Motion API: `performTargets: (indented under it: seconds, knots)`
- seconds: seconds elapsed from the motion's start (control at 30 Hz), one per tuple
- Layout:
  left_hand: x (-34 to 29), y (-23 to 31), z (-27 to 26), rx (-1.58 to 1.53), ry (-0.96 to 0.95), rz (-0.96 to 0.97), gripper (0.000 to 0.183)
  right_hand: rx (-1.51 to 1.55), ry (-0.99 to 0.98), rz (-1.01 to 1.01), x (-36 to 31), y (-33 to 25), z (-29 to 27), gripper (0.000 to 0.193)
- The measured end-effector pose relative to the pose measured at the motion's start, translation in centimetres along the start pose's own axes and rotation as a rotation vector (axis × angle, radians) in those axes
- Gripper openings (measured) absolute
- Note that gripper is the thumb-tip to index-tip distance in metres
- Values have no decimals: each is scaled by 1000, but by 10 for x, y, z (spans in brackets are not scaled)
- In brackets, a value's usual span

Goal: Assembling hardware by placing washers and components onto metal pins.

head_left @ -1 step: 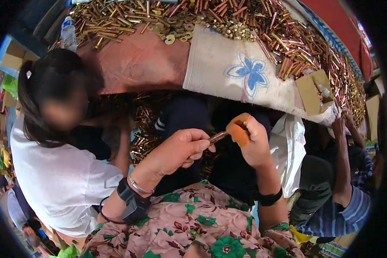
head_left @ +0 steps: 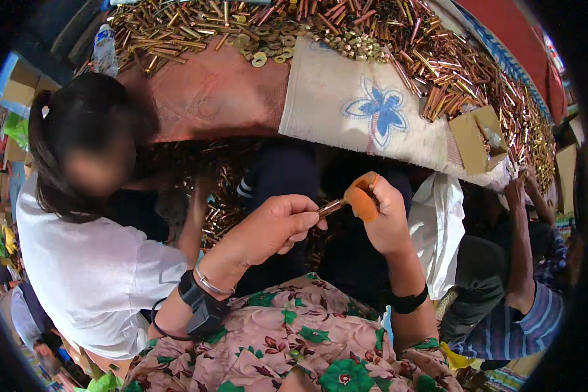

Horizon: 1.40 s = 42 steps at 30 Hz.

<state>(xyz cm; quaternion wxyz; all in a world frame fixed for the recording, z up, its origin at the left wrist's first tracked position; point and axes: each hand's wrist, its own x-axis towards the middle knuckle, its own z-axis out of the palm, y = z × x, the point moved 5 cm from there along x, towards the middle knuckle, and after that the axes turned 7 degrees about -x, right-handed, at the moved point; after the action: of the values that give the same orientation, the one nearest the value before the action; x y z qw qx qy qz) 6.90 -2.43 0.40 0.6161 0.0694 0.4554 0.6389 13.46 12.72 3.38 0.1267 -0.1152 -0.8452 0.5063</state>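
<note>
In front of my lap, my left hand (head_left: 286,222) pinches one end of a thin copper-coloured bolt (head_left: 332,208) between thumb and fingers. The bolt is nearly level, with its right end tilted slightly up. My right hand (head_left: 380,206) closes around that other end, and an orange cover (head_left: 362,198) wraps its thumb and finger. The bolt's right tip is hidden in this grip. Both hands hang over my dark-clothed knees, apart from the work surface ahead.
A pile of copper-coloured metal pieces (head_left: 438,65) covers the far table, with washers (head_left: 268,46) and small nuts (head_left: 356,47) among them. Nearer lie a red sheet (head_left: 209,91) and cream cloth (head_left: 320,98). An open carton (head_left: 470,140) stands right. People sit close on both sides.
My hands and the bolt stay practically still. At my left, the neighbouring person's forearm has shifted slightly.
</note>
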Motion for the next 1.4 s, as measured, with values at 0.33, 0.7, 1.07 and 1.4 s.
performTargets:
  seconds: [0.33, 0.7, 1.07, 1.4]
  knots:
    - [-15, -7, -6, 245, 128, 141, 15, 153, -2, 175, -3, -8, 21, 6]
    - [-28, -25, -21, 419, 176, 267, 15, 223, 12, 211, -21, -10, 44, 11]
    - [-52, -23, -4, 440, 184, 232, 17, 111, -70, 121, -44, -23, 40, 9]
    - [-73, -16, 11, 534, 197, 318, 16, 130, -58, 57, -54, -32, 39, 12]
